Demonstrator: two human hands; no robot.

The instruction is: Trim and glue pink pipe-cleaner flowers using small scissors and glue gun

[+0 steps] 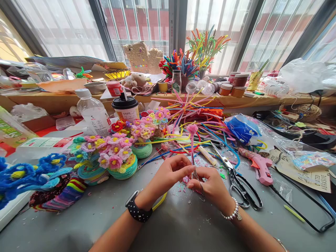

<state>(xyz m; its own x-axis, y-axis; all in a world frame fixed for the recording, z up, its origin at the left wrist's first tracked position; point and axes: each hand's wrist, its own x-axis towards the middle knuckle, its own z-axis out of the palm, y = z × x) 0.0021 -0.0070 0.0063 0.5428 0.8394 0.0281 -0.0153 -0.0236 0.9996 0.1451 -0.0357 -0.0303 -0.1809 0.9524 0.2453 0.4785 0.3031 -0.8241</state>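
A pink pipe cleaner [192, 140] with a fluffy tuft at its top stands upright between my hands. My left hand [177, 169] is closed, thumb and fingers pinching its lower stem. My right hand [211, 185] is closed just beside it, around what looks like a small pair of metal scissors [202, 190]; fingers hide most of them. Pink fluff clippings lie on the grey table [168, 227] below and behind the hands. Large black-handled scissors [236, 182] and a glue stick [207, 155] rest near my right hand.
Pipe-cleaner flower pots [122, 168] stand at the left, with a lidded cup [126, 108] and plastic bottle [91, 112] behind. A heap of loose pipe cleaners [183, 112] fills the back. At right lie a pink glue gun [258, 166], its black cord and plastic bags.
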